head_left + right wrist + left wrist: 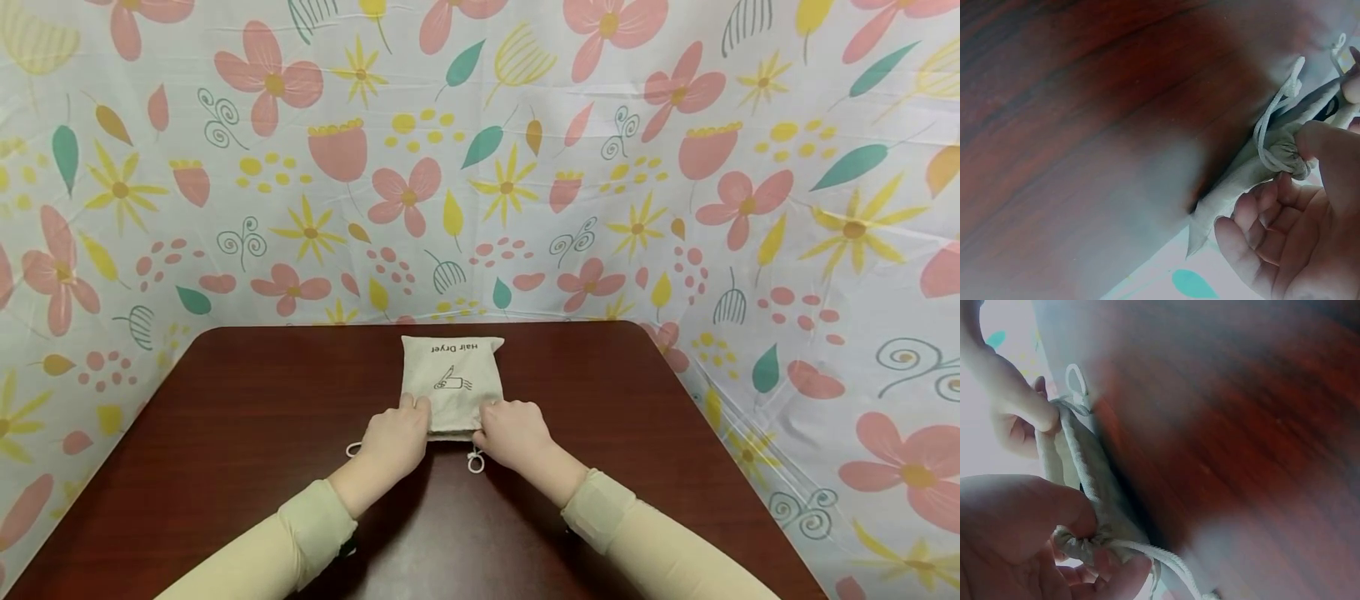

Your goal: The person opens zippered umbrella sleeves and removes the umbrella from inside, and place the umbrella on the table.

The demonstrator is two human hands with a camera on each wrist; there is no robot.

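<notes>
A pale cloth drawstring bag (pixel 453 379), printed "Hair Dryer" with a small dryer drawing, lies on the table with its mouth toward me. My left hand (pixel 395 437) grips the left corner of the mouth, thumb and fingers pinching the gathered hem. At the right corner, my right hand (pixel 517 433) pinches the bunched cloth (pixel 1288 156). The mouth is parted between the hands, and something dark shows inside, too little to tell its kind. White drawstring loops hang out on both sides, one cord (pixel 476 461) by the right hand and another cord (pixel 1166 559) under the left.
The dark red-brown wooden table (pixel 262 400) carries the bag near its far edge. Behind it and along both sides hangs a white curtain (pixel 480 108) with a flower and leaf print. Both forearms wear pale sleeves with wrist bands.
</notes>
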